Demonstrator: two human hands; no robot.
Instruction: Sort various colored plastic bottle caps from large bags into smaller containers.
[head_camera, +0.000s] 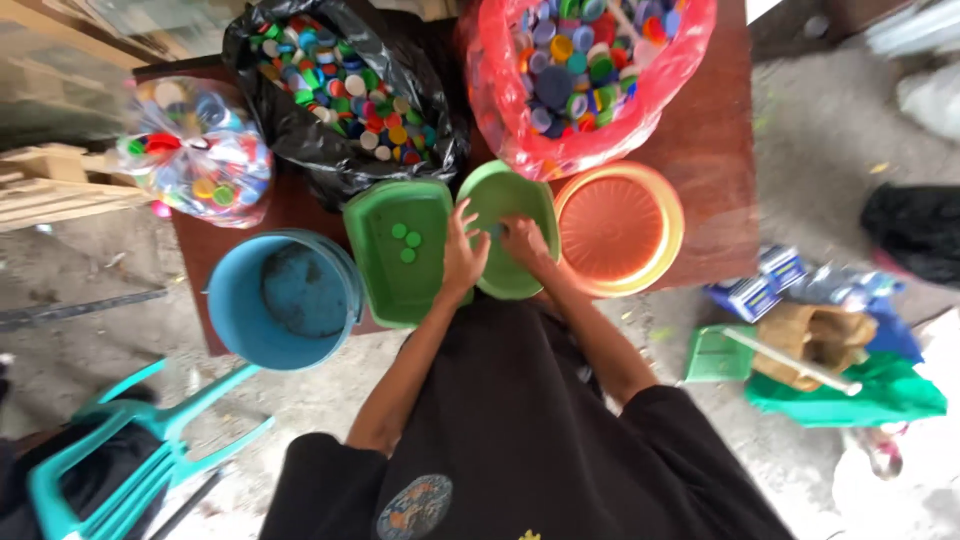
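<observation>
1. Left hand (462, 255) rests, fingers spread, on the round green bowl's (520, 275) rim, gripping nothing.
2. Right hand (523, 240) reaches inside that bowl on the table (715, 160); its grip can't be made out.
3. A square green tray (385, 275) with three caps sits just beside.

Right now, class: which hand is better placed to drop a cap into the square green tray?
Left. The left hand rests on the rim between the tray and round green bowl; the right hand sits inside the bowl, farther away.

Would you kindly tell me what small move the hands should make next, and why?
Probably lift the right hand out of the round green bowl toward the red bag of caps: both hands sit in the bowl, while only three green caps lie in the green tray.
</observation>
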